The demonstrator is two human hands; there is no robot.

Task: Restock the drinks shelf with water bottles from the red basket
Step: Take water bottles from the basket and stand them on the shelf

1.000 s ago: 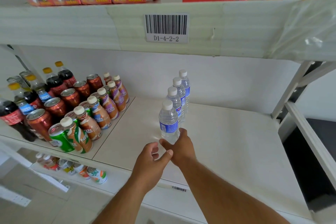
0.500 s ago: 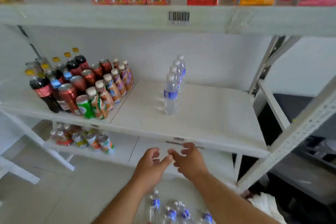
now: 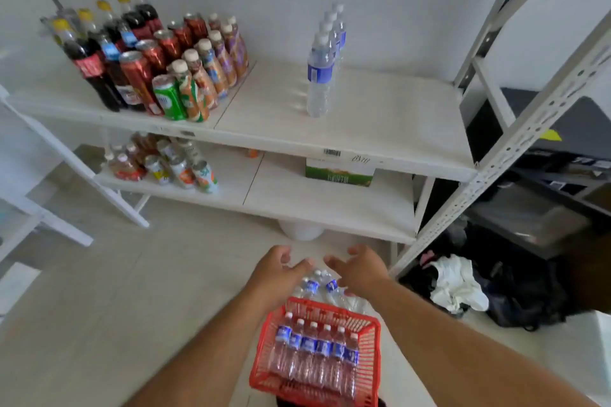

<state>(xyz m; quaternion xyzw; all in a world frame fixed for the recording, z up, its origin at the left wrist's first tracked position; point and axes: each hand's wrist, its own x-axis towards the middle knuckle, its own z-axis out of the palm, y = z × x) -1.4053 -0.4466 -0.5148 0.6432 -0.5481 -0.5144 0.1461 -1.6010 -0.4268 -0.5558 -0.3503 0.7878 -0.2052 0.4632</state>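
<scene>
A red basket [image 3: 373, 345] stands on the floor below me, holding several water bottles [image 3: 315, 349] with blue labels laid side by side. More bottles [image 3: 320, 284] lie just past its far rim, between my hands. My left hand [image 3: 277, 274] and my right hand [image 3: 358, 269] hover over them with fingers spread and hold nothing. On the white drinks shelf [image 3: 380, 116] a row of several water bottles [image 3: 322, 71] stands upright, running front to back.
Cola bottles, cans and tea bottles [image 3: 155, 59] crowd the shelf's left half. The lower shelf carries more drinks [image 3: 165, 163] and a green carton [image 3: 340, 175]. A slanted metal upright [image 3: 515, 139] rises at right, with dark bags and a white cloth [image 3: 458, 281] behind it.
The view has tilted down from the shelf to the floor. Both hands have dropped from the shelf's front bottle to just above the basket's bottles, still empty.
</scene>
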